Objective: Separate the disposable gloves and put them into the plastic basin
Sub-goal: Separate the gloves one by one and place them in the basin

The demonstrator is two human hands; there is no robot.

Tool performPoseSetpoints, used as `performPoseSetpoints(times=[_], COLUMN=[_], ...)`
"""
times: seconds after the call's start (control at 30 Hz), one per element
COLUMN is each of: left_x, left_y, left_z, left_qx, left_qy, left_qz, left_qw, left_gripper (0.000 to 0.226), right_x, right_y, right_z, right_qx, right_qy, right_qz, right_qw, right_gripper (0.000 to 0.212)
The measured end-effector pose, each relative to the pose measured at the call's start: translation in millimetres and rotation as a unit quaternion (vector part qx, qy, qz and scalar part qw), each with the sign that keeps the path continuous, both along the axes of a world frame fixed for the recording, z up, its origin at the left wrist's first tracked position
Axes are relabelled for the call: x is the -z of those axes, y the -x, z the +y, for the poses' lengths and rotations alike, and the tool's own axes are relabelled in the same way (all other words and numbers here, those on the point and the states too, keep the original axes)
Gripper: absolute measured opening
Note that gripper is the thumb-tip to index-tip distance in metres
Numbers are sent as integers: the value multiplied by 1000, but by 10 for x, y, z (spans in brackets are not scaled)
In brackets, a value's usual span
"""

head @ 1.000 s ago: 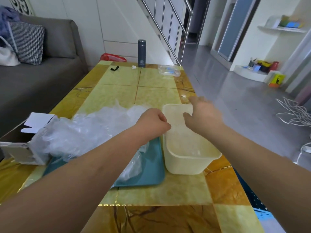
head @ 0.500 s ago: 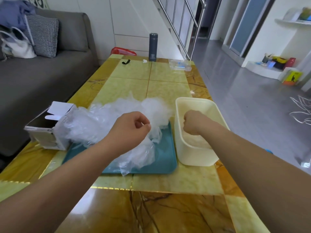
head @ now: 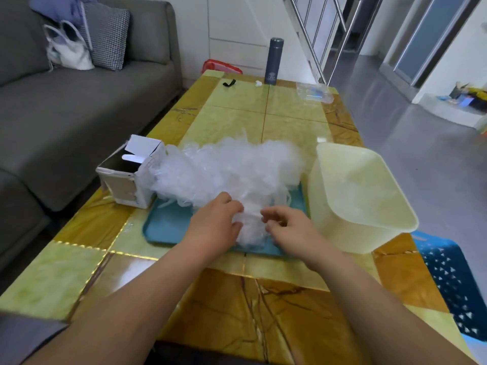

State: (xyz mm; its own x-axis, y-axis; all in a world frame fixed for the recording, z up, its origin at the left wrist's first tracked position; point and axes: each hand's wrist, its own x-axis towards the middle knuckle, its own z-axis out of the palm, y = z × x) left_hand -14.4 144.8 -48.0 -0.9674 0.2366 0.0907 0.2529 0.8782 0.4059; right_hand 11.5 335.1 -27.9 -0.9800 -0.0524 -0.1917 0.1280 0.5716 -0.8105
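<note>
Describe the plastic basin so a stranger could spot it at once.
Find the yellow tiled table beside the grey sofa. On its right side, just right of the teal tray heaped with clear gloves, stands the plastic basin. It is the only deep, cream, rectangular tub; the tray is flat and the cardboard box is left of the pile.

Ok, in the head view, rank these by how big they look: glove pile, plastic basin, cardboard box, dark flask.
1. glove pile and plastic basin: largest, too alike to rank.
2. cardboard box.
3. dark flask: looks smallest, but it stands farthest from the camera, so its true size is unsure.
</note>
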Motion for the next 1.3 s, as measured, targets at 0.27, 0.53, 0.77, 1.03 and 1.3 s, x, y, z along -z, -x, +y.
performPoseSetpoints(times=[0.27, 0.53, 0.77, 1.03, 1.3], left_x=[19, -212, -324, -296, -313], left_y=[36, -15, -227, -387, -250], left_z=[67, -96, 13, 140, 91], left_qx=[12, -8, 10, 138, -8], left_qy=[-47, -190, -364, -353, -456], left_qz=[85, 244, 39, -57, -74], left_qw=[995, 951, 930, 924, 887], left_gripper=[10, 9, 10, 16, 10], right_x=[194, 40, -75, -137, -61], right_y=[73, -91, -177, -225, -151], right_z=[128, 176, 64, 47, 89], right_qx=[14, -49, 24, 37, 125], right_qy=[-25, 20, 46, 141, 150], right_qz=[100, 185, 214, 174, 107], right_qw=[995, 981, 975, 974, 975], right_gripper=[43, 86, 58, 31, 23])
